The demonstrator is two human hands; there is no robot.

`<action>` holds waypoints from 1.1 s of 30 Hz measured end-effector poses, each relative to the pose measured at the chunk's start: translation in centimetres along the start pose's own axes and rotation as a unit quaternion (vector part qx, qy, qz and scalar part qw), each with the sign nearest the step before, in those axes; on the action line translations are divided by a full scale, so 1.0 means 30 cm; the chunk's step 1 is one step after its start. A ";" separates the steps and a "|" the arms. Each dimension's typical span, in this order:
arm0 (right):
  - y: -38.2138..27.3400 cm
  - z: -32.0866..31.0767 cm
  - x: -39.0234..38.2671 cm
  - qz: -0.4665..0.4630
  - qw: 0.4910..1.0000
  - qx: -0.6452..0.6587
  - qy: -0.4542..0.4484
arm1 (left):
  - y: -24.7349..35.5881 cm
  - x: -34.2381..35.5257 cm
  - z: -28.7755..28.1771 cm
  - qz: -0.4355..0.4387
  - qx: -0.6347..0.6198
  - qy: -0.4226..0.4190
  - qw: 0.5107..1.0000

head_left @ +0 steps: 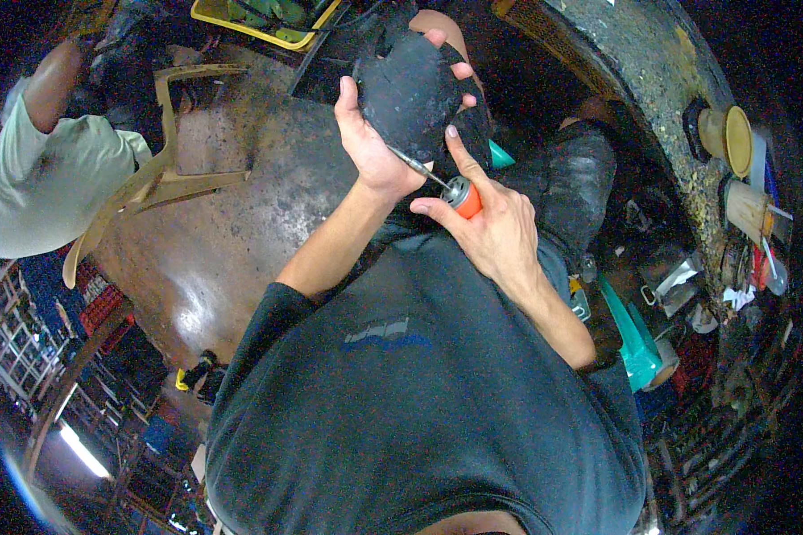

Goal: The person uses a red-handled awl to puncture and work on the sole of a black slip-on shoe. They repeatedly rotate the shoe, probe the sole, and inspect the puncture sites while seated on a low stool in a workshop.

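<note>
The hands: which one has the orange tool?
The right hand: it holds the orange tool, while the left hand holds the dark piece.

Your shirt point(401, 410) is charcoal, nearly black, with a small grey and blue print across the chest. The flat piece point(410, 98) you hold is dull black, faintly mottled with grey. Your tool point(467, 206) shows bright orange below a grey top, with a silver shaft point(426, 170). Beyond you, the floor point(268, 196) is brownish grey, blotched with dark spots; the chair point(192, 185) is beige, the nearby person's shirt point(53, 192) pale grey-green, and the tray point(259, 34) yellow-rimmed.
</note>
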State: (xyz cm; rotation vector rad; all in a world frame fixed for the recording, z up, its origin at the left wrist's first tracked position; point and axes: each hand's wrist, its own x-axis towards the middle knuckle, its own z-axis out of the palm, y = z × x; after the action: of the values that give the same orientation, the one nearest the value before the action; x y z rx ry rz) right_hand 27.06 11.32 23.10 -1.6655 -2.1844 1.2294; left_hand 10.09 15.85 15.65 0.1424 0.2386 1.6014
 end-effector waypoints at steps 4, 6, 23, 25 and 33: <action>0.004 0.003 0.000 -0.012 1.000 0.002 0.009 | 0.002 -0.003 0.004 -0.003 -0.004 -0.002 1.000; 0.006 0.002 0.000 -0.010 1.000 -0.005 0.007 | 0.002 -0.006 0.007 -0.002 -0.019 -0.004 1.000; 0.025 -0.045 -0.013 -0.008 0.984 0.156 0.088 | 0.108 -0.098 0.041 -0.300 0.072 0.099 0.946; 0.023 -0.026 -0.003 -0.023 0.985 0.155 0.075 | 0.149 -0.128 0.025 -0.330 0.127 0.146 0.924; 0.014 0.061 0.090 0.050 0.993 0.084 -0.066 | 0.211 -0.346 0.037 -0.157 0.348 0.311 0.870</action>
State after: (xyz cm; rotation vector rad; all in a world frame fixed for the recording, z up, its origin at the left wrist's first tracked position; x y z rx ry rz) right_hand 25.35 12.70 20.66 -1.6876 -2.0238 1.5436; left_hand 4.68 5.37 18.83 0.1268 1.2819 1.1264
